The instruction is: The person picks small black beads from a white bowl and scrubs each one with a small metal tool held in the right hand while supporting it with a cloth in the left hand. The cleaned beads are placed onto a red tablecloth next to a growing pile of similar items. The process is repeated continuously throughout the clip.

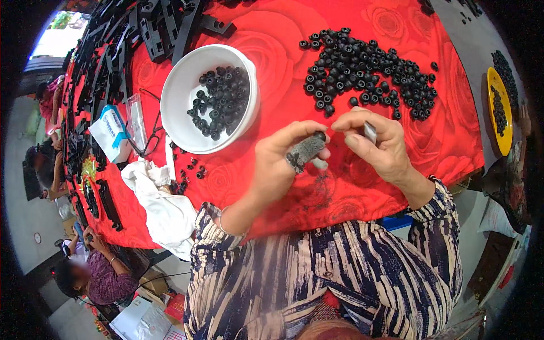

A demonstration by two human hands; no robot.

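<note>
My left hand (275,161) is closed in a pinch over the red tablecloth, with a small black round plastic part (321,136) at its fingertips. A grey fuzzy wrap (306,152), specked with black, seems to cover that hand's thumb. Just to its right, my right hand (379,147) grips a small flat metal blade (370,132) between thumb and fingers. The two hands are close together but apart. Beyond them lies a spread of similar black parts (362,73). Black shavings (323,184) dust the cloth under my left hand.
A white bowl (168,107) with black parts stands left of my hands. Near it lie a white cloth (164,204), glasses (152,141) and a blue-white packet (110,133). Long black plastic pieces (150,34) pile at far left. A yellow plate (504,144) sits right. Other people work at left.
</note>
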